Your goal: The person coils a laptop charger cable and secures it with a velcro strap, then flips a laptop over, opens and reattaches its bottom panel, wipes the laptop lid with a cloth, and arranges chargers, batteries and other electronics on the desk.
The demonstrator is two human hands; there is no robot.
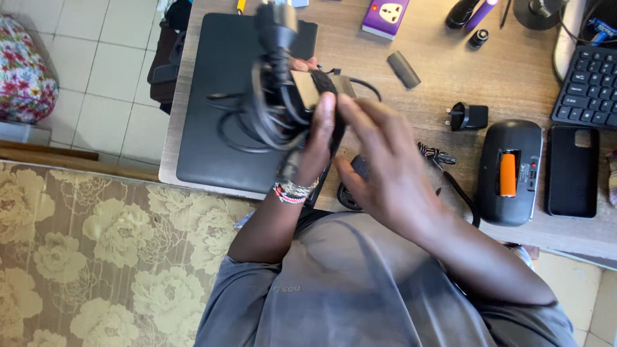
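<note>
Black laptop [225, 109], purple box [384, 17], orange battery [508, 174], seemingly beige floral cloth [96, 257].

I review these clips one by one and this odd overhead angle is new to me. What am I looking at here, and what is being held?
There is no machine: one camera on a person's head looks down at their own two bare hands over a brown wooden desk. The left hand grips a black power adapter with its bundled black cable; the right hand touches it. Underneath lies a closed black laptop. Nearby are a black wall plug, a black device holding an orange cylindrical cell, a black phone case and a black keyboard.
</note>
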